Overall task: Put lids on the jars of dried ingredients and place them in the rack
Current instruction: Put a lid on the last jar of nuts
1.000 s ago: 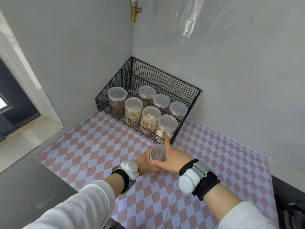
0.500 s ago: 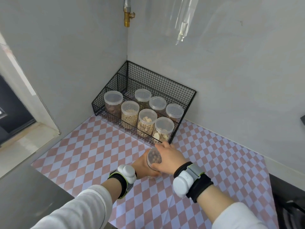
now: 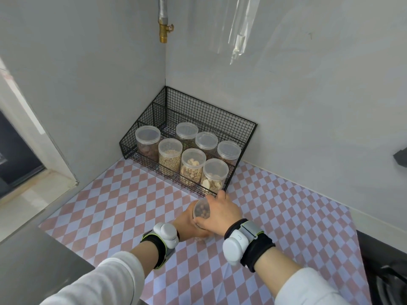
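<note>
A clear jar of brown dried pieces stands on the checkered mat just in front of the rack. My left hand wraps its side from the left. My right hand lies over its top with fingers curled around the rim, hiding most of the lid. The black wire rack sits in the wall corner and holds several lidded clear jars in two rows, among them a jar of pale grains, a jar of nuts and a jar of pale slices.
The pink and white checkered mat covers the counter. Grey walls close in behind and to the left of the rack. A brass valve hangs above the corner. A steel surface lies at the near left, a dark object at the right edge.
My right hand has turned on the jar's top, the fingers sweeping round toward the rack, while my left hand keeps its hold on the jar's side. The camera view shifted slightly.
</note>
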Demonstrator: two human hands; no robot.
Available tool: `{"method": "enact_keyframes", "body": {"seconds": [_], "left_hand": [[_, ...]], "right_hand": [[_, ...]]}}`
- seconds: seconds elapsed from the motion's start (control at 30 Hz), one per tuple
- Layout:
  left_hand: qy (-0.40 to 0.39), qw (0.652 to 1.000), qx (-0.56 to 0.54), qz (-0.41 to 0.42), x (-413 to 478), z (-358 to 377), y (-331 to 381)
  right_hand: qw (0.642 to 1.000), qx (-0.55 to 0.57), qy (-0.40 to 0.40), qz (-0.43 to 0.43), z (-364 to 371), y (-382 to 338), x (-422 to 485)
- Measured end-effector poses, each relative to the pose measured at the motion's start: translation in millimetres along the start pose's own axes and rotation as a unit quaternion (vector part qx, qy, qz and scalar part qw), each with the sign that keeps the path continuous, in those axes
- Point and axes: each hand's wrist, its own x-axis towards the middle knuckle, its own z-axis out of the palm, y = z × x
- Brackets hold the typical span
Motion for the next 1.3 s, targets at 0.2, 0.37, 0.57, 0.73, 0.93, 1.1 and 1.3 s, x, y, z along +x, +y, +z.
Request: {"method": "enact_keyframes", "body": {"seconds": [0.2, 0.37, 0.57, 0.73, 0.93, 1.1, 1.3], "left_hand": [[0.036, 0.999, 0.004, 0.008, -4, -14, 13], [0.102, 0.994, -0.023, 0.040, -2, -57, 37], [0.217, 0.971, -0.054, 0.089, 2, -140, 71], [0.277, 0.950, -0.034, 0.140, 24, -213, 98], [0.319, 0.938, 0.005, 0.134, 77, -265, 111], [0.338, 0.931, 0.037, 0.129, 119, -282, 105], [0.274, 0.958, 0.064, 0.057, 166, -289, 69]], "right_hand": [[1.000, 0.014, 0.009, -0.026, -17, 5, 6], [0.982, 0.158, 0.093, -0.047, -48, -4, 22], [0.962, 0.219, 0.153, -0.052, -85, -20, 41], [0.969, 0.192, 0.147, -0.039, -95, -26, 60], [0.973, 0.178, 0.146, -0.008, -102, -32, 83], [0.974, 0.172, 0.142, 0.028, -102, -28, 102], [0.978, 0.159, 0.113, 0.073, -90, -20, 116]]}}
